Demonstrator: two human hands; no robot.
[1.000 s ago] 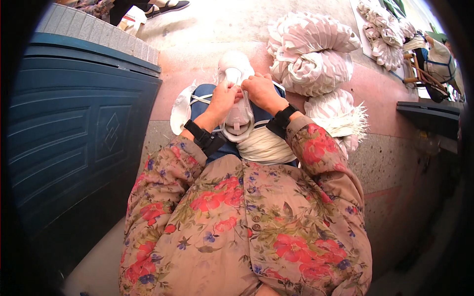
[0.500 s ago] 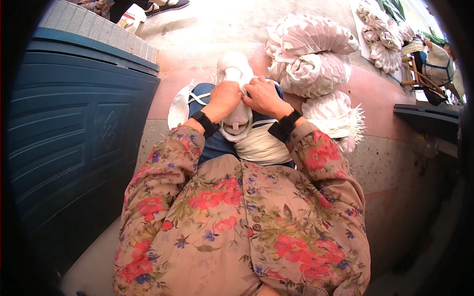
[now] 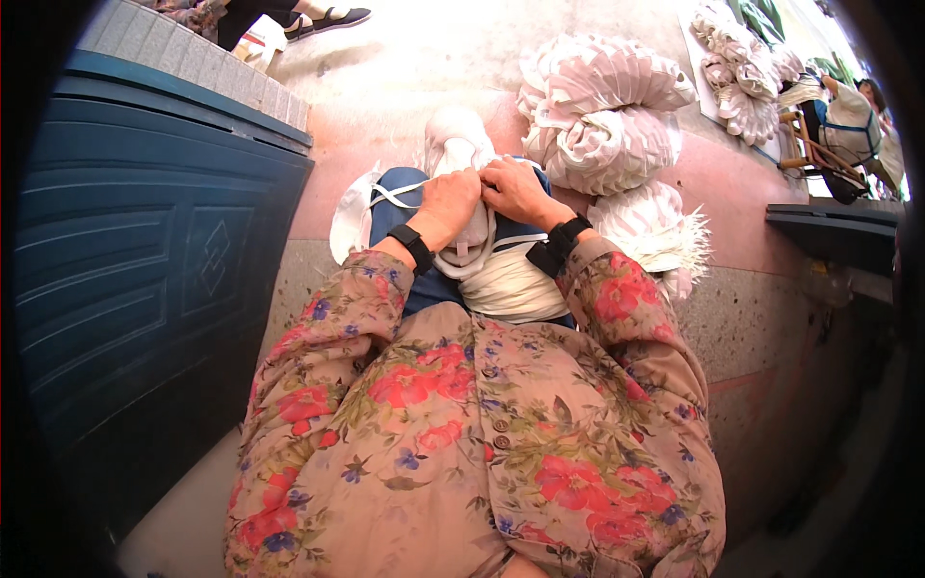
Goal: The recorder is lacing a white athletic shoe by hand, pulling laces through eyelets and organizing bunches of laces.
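White cloth piece (image 3: 469, 231), soft, both hands gripping

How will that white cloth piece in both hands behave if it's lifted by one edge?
Probably floppy: the white cloth piece bunches and folds where the left hand and right hand pinch it on the lap. Likely light, since it drapes thinly. Its loose white straps may dangle and snag.
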